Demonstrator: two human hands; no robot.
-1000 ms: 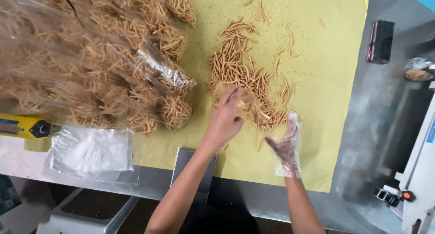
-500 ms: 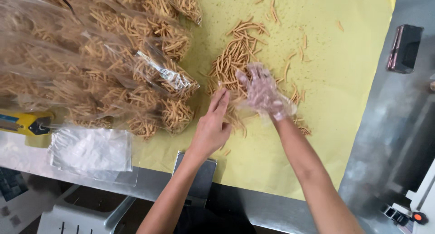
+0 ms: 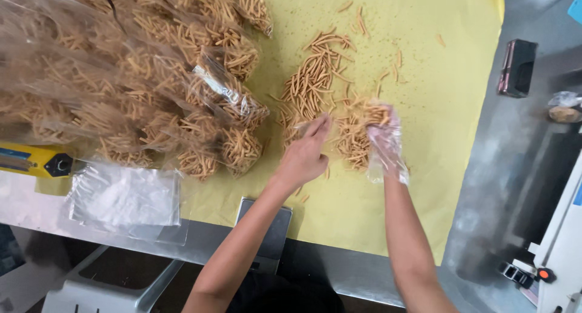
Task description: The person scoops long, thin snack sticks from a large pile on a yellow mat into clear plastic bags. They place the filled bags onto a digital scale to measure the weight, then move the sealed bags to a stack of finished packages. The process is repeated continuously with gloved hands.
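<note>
Snack sticks [image 3: 315, 83] loose on yellow paper [image 3: 448, 137]; left hand [image 3: 305, 157] flat beside; gloved right hand [image 3: 383, 144] grips some.

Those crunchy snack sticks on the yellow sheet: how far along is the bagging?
Done: a big pile of filled clear bags lies at the left. In hand: the right hand, in a clear plastic glove, holds a bunch of sticks, while the bare left hand rests at the loose sticks. Left: that loose heap on the yellow sheet, and a stack of empty bags.
</note>
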